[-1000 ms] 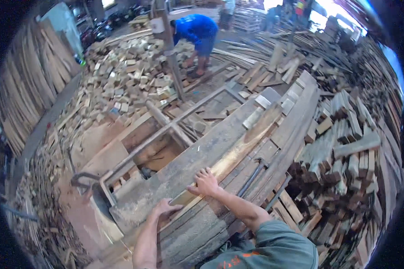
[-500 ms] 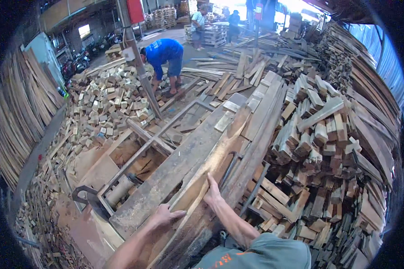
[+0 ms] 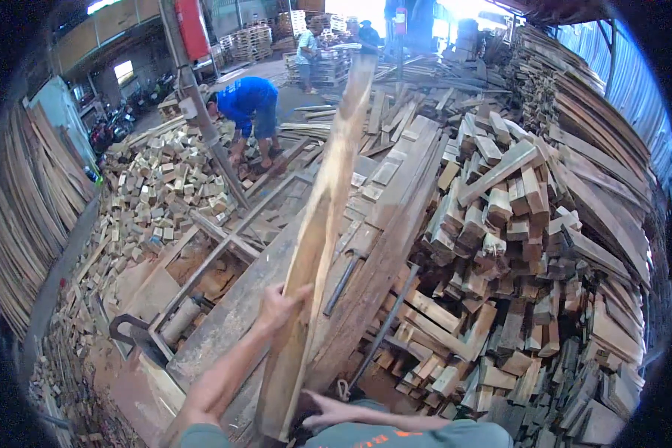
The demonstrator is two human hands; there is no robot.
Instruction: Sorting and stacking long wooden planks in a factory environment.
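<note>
A long rough board (image 3: 313,239) with pale edges and a brown middle stands tilted over the workbench (image 3: 228,328), its far end raised. My left hand (image 3: 282,308) is closed around the board's left edge, low on its length. Beside the board's near end is my right hand (image 3: 328,412), fingers apart, with no clear grip on the wood; some of its fingers are in shadow. A hammer (image 3: 342,280) with a dark handle lies on the bench planks, right of the board.
Cut wood blocks (image 3: 175,175) are heaped on the left. Stacked timber pieces (image 3: 500,201) rise on the right, near a metal rod (image 3: 384,336). A metal frame (image 3: 201,276) adjoins the bench. Beyond a post (image 3: 205,123), a co-worker in blue (image 3: 248,104) bends down.
The board has swung from lying along the bench to tilted upward, uncovering the hammer. My left hand now grips its edge; my right hand has come off its face and drawn back towards me.
</note>
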